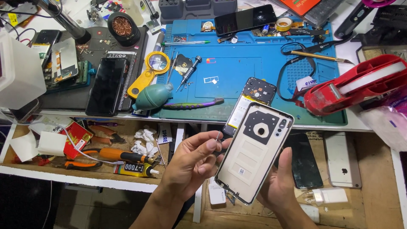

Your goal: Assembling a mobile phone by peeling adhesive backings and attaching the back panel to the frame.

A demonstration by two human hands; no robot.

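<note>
Below the front edge of the white counter (pixel 263 125), over an open wooden drawer (pixel 373 169): one pale cream phone back cover with a silver rim and black camera-ring patch (pixel 253 154), inner face up, tilted, supported from beneath and along its right edge by the right hand (pixel 283 186), fingers curled closed around it, thumb lying on the rim. Left hand (pixel 193 163): closed in a pinch on a thin silver pin-like tool (pixel 218 136), its tip just beside the cover's left edge. Behind the cover, partly overlapped by it: one opened phone body with yellow-labelled battery and black upper board (pixel 248 101), resting on the blue silicone work mat (pixel 237 68). Risks, as judged: the cover is held out over the drawer by a light grip, so a slip could drop it onto the dark phone (pixel 306 163) or the silver phone (pixel 341 159) lying there; the pin is small enough to vanish among the drawer clutter if released; pressure from its tip could scratch or bend the rim. Not determinable: what exactly the pin is, its lower end being hidden in the fingers; the right hand's fingers beneath the cover; the lower part of the phone body; whether pin and cover touch.
</note>
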